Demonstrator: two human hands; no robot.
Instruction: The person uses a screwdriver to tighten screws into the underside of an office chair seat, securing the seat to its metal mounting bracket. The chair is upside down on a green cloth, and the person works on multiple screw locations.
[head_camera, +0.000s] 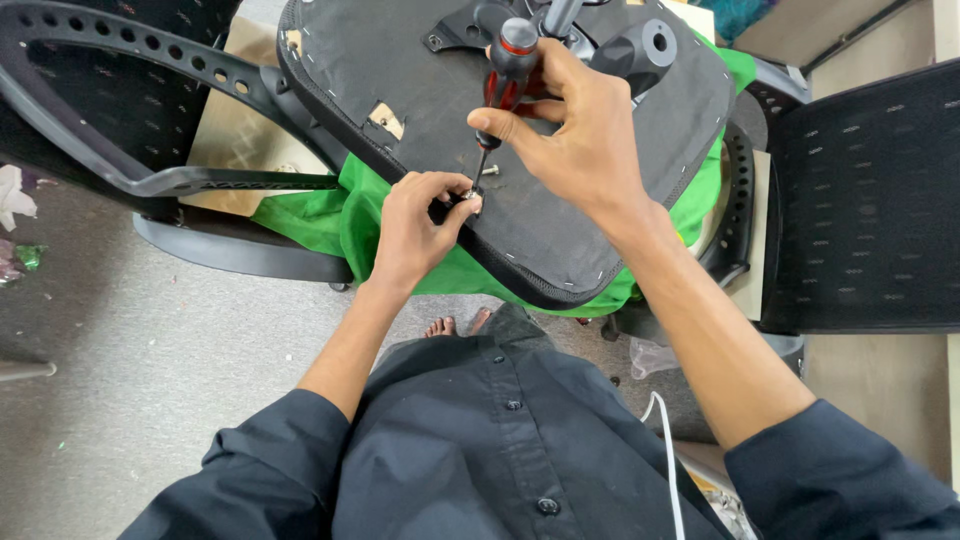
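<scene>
Head view shows the right hand (575, 130) clenched on a red-and-black-handled screwdriver (503, 85), shaft slanting down-left to a small silver screw (470, 196) pinched by the left hand (415, 225) fingers on the upturned black fabric-covered chair seat (560, 225), left hand nearer.

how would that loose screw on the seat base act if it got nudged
The loose screw looks small and round-shanked, so it would likely roll or skid. The seat base seems tilted toward the person, so the screw may drift downhill. It is probably light and easy to flick away, since it lies close to the screwdriver.
</scene>
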